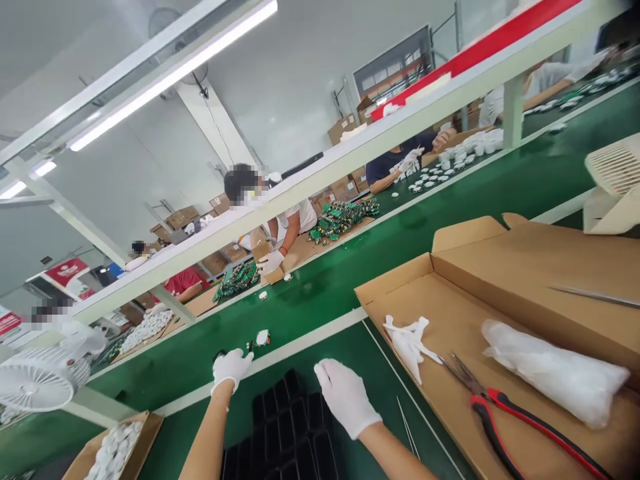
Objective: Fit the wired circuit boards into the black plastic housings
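Observation:
My left hand (233,369), in a white glove, is at the near edge of the green conveyor belt (320,297). Its fingers are bent, and small dark bits show at both sides of them; what it grips is not clear. Just beyond lies a small white round part (263,337) with coloured bits at its side. My gloved right hand (346,395) is closed, its fingers curled inward, and anything inside is hidden. It hovers beside several black, block-shaped pieces (285,427) laid in rows on the green bench. Metal tweezers (407,427) lie to the right of that hand.
An open cardboard box (450,300) at right holds red-and-black pliers (483,395), a clear plastic bag (555,373) and a crumpled white glove (410,343). White parts (115,450) fill a carton at lower left. A fan (37,380) stands left. Co-workers sit across the belt beside green circuit boards (340,220).

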{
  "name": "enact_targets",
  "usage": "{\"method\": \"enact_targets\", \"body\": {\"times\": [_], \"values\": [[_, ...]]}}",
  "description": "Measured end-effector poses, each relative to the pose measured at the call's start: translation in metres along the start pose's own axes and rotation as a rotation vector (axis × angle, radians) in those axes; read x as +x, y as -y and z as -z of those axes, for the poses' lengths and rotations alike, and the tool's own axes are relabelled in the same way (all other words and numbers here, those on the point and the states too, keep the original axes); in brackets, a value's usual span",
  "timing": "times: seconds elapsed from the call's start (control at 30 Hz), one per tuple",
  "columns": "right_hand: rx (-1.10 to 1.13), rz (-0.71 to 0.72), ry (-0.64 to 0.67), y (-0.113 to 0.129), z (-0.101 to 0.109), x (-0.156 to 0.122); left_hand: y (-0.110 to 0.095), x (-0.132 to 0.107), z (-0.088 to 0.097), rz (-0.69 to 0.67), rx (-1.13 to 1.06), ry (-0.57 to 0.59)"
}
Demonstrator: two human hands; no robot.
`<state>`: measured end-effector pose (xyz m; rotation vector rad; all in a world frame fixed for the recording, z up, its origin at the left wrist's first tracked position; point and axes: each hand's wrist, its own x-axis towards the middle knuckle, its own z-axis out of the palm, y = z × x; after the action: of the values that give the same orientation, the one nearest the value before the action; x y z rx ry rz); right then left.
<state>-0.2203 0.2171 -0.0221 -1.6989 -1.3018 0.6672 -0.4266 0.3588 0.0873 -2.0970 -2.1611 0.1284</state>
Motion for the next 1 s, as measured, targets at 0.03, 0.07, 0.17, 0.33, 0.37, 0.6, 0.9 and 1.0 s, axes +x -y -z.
{"method": "enact_targets", "body": {"times": [0.03, 0.07, 0.17, 0.33, 0.37, 0.6, 0.9, 1.0], "values": [[0.002, 0.004, -0.012, -0.002, -0.001, 0.003, -0.007, 0.012, -0.003, 0.005, 0.011, 0.023], [0.004, 0.006, -0.022, -0.004, -0.002, 0.005, -0.013, 0.022, -0.006, 0.004, 0.013, 0.044], [0.012, -0.004, -0.040, -0.008, 0.000, 0.010, -0.028, 0.040, -0.008, -0.016, 0.013, 0.072], [0.061, -0.026, -0.042, -0.005, 0.008, 0.015, -0.043, 0.030, 0.017, -0.090, 0.019, -0.009], [0.078, -0.023, -0.041, -0.004, 0.011, 0.015, -0.045, 0.021, 0.026, -0.124, 0.017, -0.042], [0.448, 0.176, 0.175, 0.025, 0.055, -0.005, -0.051, -0.104, 0.081, -0.413, -0.018, -0.239], [0.870, -0.069, 0.685, 0.033, 0.069, -0.129, -0.064, -0.254, 0.060, -0.980, -0.071, -0.502], [1.275, -0.430, 0.693, 0.005, 0.054, -0.166, -0.042, -0.282, 0.022, -0.807, -0.501, -0.628]]}}
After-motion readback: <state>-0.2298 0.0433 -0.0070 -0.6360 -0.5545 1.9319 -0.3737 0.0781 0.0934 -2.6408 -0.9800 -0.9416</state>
